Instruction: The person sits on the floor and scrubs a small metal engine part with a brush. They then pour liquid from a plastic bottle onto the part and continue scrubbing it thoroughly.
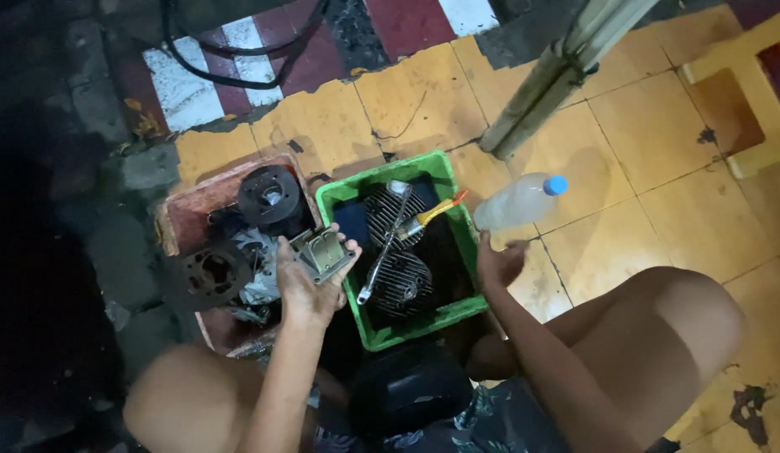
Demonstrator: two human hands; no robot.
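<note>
Grey cast metal fills the left hand (304, 289): a small engine part (323, 252) with a slatted, ribbed face, gripped from below with the fingers (344, 245) curled around its edges and the thumb along its near side. The part hangs between two tubs, at about nine o'clock from the green plastic crate (444, 180) and at three o'clock from the reddish tub (184, 214).

The reddish tub holds dark engine pieces, among them a round black cylinder head (271, 197) at its twelve o'clock end and a flat ring-shaped casting (209, 273) at its eight o'clock side.

In the green crate lie two finned cylinder parts (402, 281), a long metal wrench (381, 243) laid across them, and a brush with an orange handle (436, 214) pointing to two o'clock.

The right hand (499, 262) hovers at three o'clock of the crate, its fingers loosely spread and empty, just below a clear plastic bottle with a blue cap (520, 200) lying on the yellow tiled floor (650, 134). Whether the fingertips touch the bottle cannot be told.

Both bare knees frame the bottom of the view, and a black hose (230, 71) loops at eleven o'clock.
</note>
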